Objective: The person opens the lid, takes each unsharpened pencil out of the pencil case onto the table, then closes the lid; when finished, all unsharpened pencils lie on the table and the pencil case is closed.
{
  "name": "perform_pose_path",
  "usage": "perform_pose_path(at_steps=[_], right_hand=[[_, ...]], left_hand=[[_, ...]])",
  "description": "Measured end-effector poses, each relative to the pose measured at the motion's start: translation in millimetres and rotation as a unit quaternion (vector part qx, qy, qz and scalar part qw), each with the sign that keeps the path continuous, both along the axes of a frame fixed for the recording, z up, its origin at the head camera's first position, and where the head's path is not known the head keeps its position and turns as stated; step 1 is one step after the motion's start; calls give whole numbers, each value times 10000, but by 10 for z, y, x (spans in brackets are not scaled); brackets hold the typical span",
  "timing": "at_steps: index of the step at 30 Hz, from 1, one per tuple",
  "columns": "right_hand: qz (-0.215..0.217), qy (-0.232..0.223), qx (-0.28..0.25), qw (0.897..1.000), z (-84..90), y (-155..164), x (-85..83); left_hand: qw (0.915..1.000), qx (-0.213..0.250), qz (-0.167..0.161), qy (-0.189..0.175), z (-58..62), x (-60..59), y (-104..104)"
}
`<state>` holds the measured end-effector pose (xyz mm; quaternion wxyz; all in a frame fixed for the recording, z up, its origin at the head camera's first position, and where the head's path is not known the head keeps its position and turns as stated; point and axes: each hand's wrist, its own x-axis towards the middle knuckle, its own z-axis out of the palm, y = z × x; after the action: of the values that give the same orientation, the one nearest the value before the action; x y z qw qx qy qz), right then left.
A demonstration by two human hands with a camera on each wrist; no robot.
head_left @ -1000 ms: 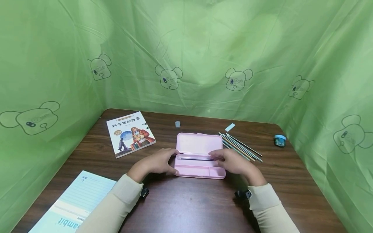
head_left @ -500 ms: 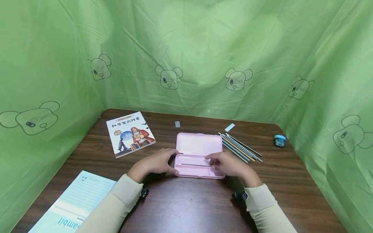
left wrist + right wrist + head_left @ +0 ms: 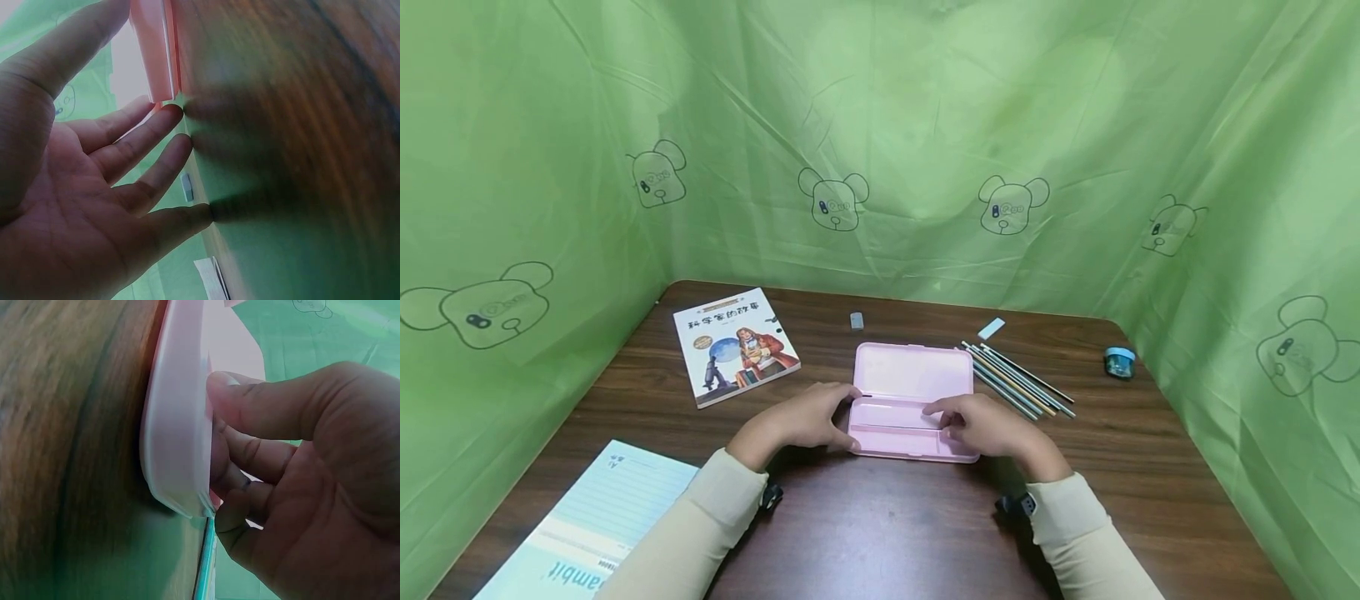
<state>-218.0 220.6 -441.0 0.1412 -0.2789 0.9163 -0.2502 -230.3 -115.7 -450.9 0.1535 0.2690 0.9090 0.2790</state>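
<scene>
At the middle of the dark wooden table (image 3: 880, 533), I see a pale pink pencil case (image 3: 910, 402) lying open, its flat lid folded back toward the green curtain and its shallow tray nearest me. The case is smooth plastic with rounded corners, and a thin ridge divides the tray into a long compartment and a small one at the right end. From the head view the lid holds nothing; I cannot tell whether anything lies in the tray, since its right part is covered. My left hand (image 3: 801, 421) rests against the case's left end, with fingers (image 3: 134, 140) nearly straight and spread, their tips touching the pink edge, holding nothing. My right hand (image 3: 988, 425) sits on the right end of the tray, thumb (image 3: 275, 403) pressed on the rim and the other fingers curled down into the tray; the right wrist view shows them bent against the inner wall, though I cannot tell if they pinch anything besides the case itself. Just to the right of the lid lies a fan of pencils (image 3: 1018, 379), apart from the case. Behind them sits a small pale blue eraser (image 3: 992, 327), and farther right a blue sharpener (image 3: 1120, 361). A small grey block (image 3: 857, 319) lies behind the case, an illustrated book (image 3: 735, 344) lies to the left, and a lined notebook (image 3: 587, 521) sits near my left sleeve.
</scene>
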Motion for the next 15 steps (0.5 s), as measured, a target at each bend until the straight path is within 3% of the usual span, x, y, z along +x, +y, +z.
perform_pose_path(at_steps=[15], right_hand=[[97, 137, -339, 9993, -28, 38, -30]], left_hand=[[10000, 32, -46, 49, -5, -1, -5]])
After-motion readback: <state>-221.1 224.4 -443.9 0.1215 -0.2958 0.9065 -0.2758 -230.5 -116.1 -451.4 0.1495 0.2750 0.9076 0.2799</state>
